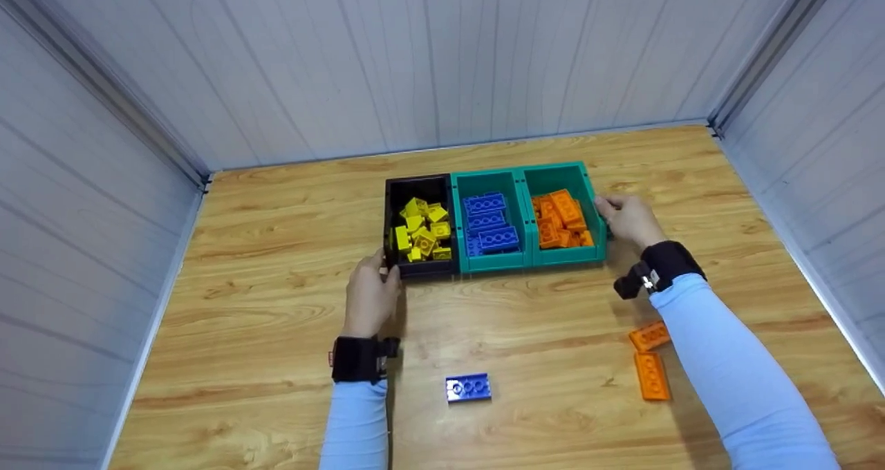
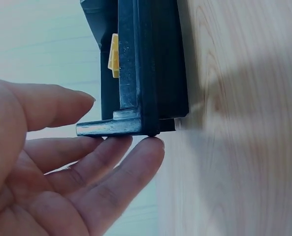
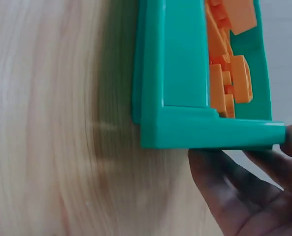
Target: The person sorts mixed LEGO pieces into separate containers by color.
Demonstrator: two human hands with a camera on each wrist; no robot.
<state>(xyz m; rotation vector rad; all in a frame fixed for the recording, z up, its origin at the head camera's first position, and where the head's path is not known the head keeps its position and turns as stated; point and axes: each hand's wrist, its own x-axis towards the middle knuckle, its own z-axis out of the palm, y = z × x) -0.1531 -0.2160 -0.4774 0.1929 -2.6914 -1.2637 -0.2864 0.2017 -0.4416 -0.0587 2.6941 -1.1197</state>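
Three joined bins stand in a row on the table. The black bin (image 1: 425, 269) holds yellow toy bricks (image 1: 422, 228), the middle green bin (image 1: 494, 261) blue bricks (image 1: 492, 221), and the right green bin (image 1: 567, 254) orange bricks (image 1: 563, 214). My left hand (image 1: 370, 297) holds the black bin's outer side wall near its front corner, fingers (image 2: 136, 167) against the outside and thumb just over the rim. On the opposite end, my right hand (image 1: 630, 220) holds the right green bin's outer wall, its fingers (image 3: 219, 182) below the rim and thumb at the edge.
One loose blue brick (image 1: 468, 388) lies on the table in front of the bins. Two loose orange bricks, one nearer (image 1: 651, 376) and one farther (image 1: 648, 336), lie beside my right forearm. Light panel walls (image 1: 346, 69) enclose the wooden table (image 1: 276, 283) behind and at both sides.
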